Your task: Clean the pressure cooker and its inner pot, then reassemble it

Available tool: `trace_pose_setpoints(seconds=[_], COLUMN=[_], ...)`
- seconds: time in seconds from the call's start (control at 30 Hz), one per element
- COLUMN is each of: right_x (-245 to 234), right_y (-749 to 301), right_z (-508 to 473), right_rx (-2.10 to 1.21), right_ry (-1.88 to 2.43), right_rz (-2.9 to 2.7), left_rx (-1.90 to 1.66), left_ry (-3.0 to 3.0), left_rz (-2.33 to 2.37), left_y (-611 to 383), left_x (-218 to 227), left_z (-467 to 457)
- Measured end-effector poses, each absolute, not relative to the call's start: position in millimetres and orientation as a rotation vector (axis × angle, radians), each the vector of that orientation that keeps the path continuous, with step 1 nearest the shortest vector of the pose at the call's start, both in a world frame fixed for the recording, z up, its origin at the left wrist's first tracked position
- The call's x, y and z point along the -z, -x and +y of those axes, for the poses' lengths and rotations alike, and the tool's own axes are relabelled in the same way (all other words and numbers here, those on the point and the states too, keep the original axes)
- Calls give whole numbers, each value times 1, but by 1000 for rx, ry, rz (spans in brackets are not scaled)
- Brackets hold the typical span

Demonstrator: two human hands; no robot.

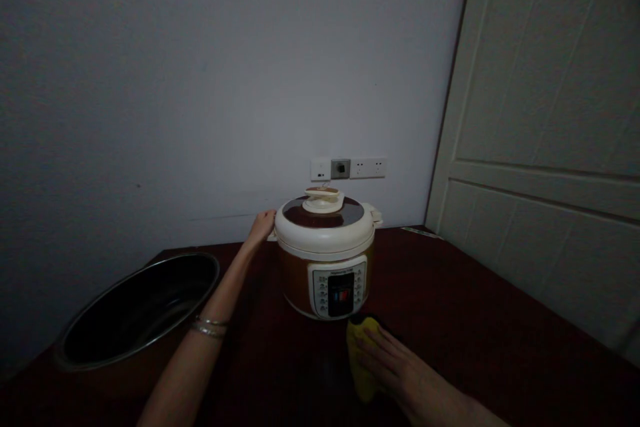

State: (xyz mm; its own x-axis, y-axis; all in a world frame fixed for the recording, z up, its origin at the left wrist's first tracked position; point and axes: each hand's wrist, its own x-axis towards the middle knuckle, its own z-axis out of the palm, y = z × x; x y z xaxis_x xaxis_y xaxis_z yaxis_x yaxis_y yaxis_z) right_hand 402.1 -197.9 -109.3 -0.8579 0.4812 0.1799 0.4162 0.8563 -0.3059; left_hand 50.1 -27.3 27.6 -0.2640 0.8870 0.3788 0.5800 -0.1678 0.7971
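Note:
A white and gold-brown electric pressure cooker (pixel 325 240) stands upright on a dark red table, its lid on and its control panel facing me. My left hand (pixel 263 224) is closed at the cooker's left side handle, which the fingers mostly hide. Just in front of the cooker's base, a yellow cloth (pixel 364 373) lies bunched on the table beneath my right hand (pixel 397 368). The right fingers are close together, pressing on the cloth and holding it. To the left of my forearm is a wide, dark pot (pixel 135 313) with a shiny rim, its mouth tilted toward me.
The dark red table (pixel 450 300) reaches back to a pale wall. Behind the cooker, a row of wall sockets (pixel 368 167) is mounted on that wall. A pale panelled door (pixel 540 147) borders the right side. A thin flat strip (pixel 421 232) lies at the far right corner.

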Motion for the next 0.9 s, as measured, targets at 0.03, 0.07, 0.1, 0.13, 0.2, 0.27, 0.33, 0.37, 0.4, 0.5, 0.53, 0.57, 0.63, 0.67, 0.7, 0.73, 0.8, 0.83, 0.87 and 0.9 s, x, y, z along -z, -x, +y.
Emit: trace_pose_setpoints(seconds=[0.03,0.07,0.1,0.13,0.2,0.27,0.33,0.37,0.4,0.5,0.53,0.57,0.63,0.67,0.7,0.73,0.8,0.83,0.87,0.9], right_x=[109,108,105,101,90,72,49,38,27,2,-2,-4,-2,0,2,5,9,11,12,13], right_y=[-405,-407,-409,-411,-416,-424,-432,-437,-440,-442,-440,-436,-426,-421,-415,-410,-401,-397,-395,-392], right_z=[-200,-200,-199,-195,-180,-156,-126,-110,-94,-54,-43,-35,-21,-16,-12,-9,-4,-3,-2,-1], right_rx=[-493,-599,-683,-741,-797,-848,-951,-1009,-1078,-1257,-1311,-1364,-1459,-1490,-1500,-1483,-1393,-1338,-1288,-1248], right_ry=[766,842,904,954,1027,1063,1082,1085,1089,1152,1156,1151,1120,1106,1092,1078,1049,1034,1023,1016], right_rz=[-2773,-2733,-2662,-2559,-2269,-1935,-1631,-1504,-1406,-1227,-1203,-1186,-1159,-1144,-1129,-1112,-1079,-1074,-1077,-1086], left_rx=[-1390,-1378,-1365,-1352,-1319,-1276,-1231,-1207,-1181,-1100,-1085,-1078,-1089,-1102,-1117,-1134,-1166,-1179,-1187,-1196], left_ry=[-1676,-1673,-1664,-1650,-1604,-1552,-1514,-1500,-1490,-1475,-1475,-1478,-1458,-1432,-1397,-1359,-1290,-1267,-1248,-1231], left_rz=[1791,1793,1800,1812,1851,1888,1899,1890,1872,1784,1752,1729,1692,1670,1643,1611,1547,1529,1519,1516], left_y=[-50,-48,-46,-43,-34,-24,-17,-15,-14,-18,-20,-21,-24,-25,-25,-25,-25,-25,-25,-26], left_x=[-29,-31,-32,-34,-37,-37,-34,-32,-29,-21,-19,-18,-15,-14,-13,-13,-12,-11,-11,-10], left_z=[-27,-27,-27,-26,-25,-26,-28,-30,-33,-41,-44,-46,-50,-51,-52,-53,-53,-53,-53,-53])
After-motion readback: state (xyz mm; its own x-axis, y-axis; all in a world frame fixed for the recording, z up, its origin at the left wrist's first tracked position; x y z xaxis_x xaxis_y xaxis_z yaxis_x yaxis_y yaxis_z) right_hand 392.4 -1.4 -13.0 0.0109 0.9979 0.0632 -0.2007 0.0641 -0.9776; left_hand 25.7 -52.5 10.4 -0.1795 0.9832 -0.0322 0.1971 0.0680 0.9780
